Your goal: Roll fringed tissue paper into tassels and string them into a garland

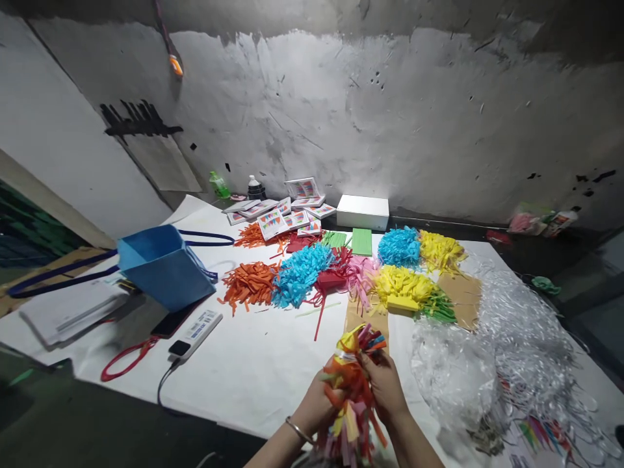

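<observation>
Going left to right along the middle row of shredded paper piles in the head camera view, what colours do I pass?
Orange pile → blue pile → red pile → pink pile → yellow pile.

The fringe bundle [353, 390] is thin matt paper — soft, crinkled strips. The wrappers [487, 351] are clear glossy plastic. The counter [253, 364] looks smooth, matt white; the wall [390, 117] — rough plaster.
</observation>
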The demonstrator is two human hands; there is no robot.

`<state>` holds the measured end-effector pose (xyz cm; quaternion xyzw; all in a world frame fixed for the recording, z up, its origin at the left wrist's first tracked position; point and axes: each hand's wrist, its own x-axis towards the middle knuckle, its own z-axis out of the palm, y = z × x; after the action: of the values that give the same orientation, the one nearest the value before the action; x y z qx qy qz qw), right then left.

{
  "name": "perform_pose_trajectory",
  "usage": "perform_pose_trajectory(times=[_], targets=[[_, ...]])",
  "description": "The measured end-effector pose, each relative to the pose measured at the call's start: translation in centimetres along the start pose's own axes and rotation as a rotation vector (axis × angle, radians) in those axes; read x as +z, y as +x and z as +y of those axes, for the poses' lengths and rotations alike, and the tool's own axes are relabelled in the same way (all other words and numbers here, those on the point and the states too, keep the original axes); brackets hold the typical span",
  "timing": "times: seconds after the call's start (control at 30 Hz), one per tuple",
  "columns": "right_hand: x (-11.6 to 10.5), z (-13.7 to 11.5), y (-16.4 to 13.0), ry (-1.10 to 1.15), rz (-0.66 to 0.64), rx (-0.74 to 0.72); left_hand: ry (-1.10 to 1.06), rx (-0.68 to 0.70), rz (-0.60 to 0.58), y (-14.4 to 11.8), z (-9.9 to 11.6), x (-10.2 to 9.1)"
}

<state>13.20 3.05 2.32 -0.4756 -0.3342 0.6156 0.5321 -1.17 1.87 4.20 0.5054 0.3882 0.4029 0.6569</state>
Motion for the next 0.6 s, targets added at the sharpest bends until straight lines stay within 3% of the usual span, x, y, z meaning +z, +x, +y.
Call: perform_pose_trajectory(times=[0.07, 0.13, 0.2, 0.27, 0.4, 0.47, 0.6], targets=[[0.1, 0.1, -0.1, 0.049, 0.015, -0.005, -0.075, -0.048, -0.129, -0.2, 0.0, -1.0], [-0.1, -0.1, -0.4, -0.049, -0.021, -0.078, -0.056, -0.084, -0.170, -0.4, 0.0, -2.1], [0.2, 0.0, -1.0, -0.181, -0.080, -0.179, 0.051, -0.091, -0.063, -0.4, -0.2, -2.8], [0.9, 0.5, -1.4, -0.163, -0.140, -0.197, 0.177, -0.061, 0.074, -0.2, -0.7, -3.0], [2.3, 3.1, -0.7, 0.096, -0.181, 0.007, 0.339, -0.040, 0.162, 0.5, -2.1, -4.0], [1.9, 4.6, 0.2, 0.019, -0.141, 0.080, 0.411, -0.088, 0.159, 0.7, -2.7, -5.9], [-1.3, 7.2, 0.6, -0.373, 0.001, 0.126, 0.676, -0.158, 0.413, 1.2, -3.5, -11.5]])
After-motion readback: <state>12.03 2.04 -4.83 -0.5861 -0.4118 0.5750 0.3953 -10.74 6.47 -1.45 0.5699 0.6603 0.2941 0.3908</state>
